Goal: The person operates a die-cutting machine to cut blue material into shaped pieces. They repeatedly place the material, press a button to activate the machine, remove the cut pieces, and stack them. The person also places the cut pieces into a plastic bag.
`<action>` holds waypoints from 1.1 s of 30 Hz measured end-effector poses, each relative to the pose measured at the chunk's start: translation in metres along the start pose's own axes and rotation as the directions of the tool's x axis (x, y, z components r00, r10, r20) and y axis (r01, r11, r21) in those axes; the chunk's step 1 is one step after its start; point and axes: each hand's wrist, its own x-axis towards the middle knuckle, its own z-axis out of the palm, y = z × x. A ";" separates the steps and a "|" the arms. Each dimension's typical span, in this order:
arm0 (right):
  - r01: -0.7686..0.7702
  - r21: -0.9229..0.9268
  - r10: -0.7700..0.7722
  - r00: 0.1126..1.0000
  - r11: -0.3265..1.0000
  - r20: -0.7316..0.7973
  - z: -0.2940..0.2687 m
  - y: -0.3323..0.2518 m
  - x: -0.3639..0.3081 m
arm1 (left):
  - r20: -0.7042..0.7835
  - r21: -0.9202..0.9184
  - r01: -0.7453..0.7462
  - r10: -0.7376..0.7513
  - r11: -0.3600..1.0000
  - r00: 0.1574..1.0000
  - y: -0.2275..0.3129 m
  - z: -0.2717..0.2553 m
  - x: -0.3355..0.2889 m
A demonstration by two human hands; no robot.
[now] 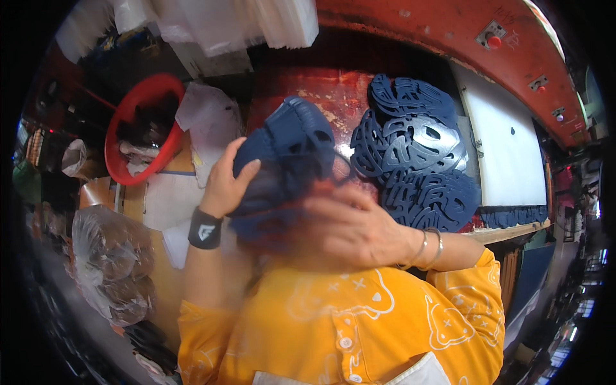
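A stack of navy blue cut-out pieces (282,141), seemingly shoe-upper shapes with slots, stands tilted in front of my chest. My left hand (232,179), with a black band at its wrist, grips the stack's left side, thumb on the near face. My right hand (359,228) is at the stack's lower right, its fingers smeared by motion. Whether it holds a piece cannot be made out. To the right, more navy cut-out pieces lie in overlapping piles: a far pile (417,96), a shiny middle pile (417,144) and a near pile (430,199).
The piles lie on a worn red table (308,83). A white board (504,141) is at the right, below a red machine beam (443,29) with buttons. On the left are a red basket (115,147) with scraps and a clear plastic bag (112,263). Pale bags (244,22) hang at the top.
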 end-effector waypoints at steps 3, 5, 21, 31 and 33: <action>0.062 0.252 -0.094 0.988 0.966 0.120 -0.020 -0.016 -0.003 | -0.010 0.029 0.020 -0.020 0.999 1.000 -0.010 0.003 0.005; -0.087 0.333 0.051 0.992 0.939 0.117 -0.023 -0.013 0.001 | 0.030 0.024 0.044 -0.045 0.999 0.999 -0.011 0.002 0.007; -0.520 0.224 0.403 0.816 0.824 0.414 -0.026 0.084 0.042 | 0.034 0.150 -0.207 0.204 0.967 0.978 0.059 -0.016 -0.035; -0.618 0.379 0.557 0.786 0.689 0.269 0.009 0.080 -0.011 | 0.052 0.111 0.045 -0.051 0.993 0.997 0.019 -0.010 -0.040; -0.558 0.456 0.544 0.820 0.693 0.176 0.007 0.076 -0.014 | -0.011 0.112 -0.089 0.091 0.990 0.996 0.010 -0.011 -0.053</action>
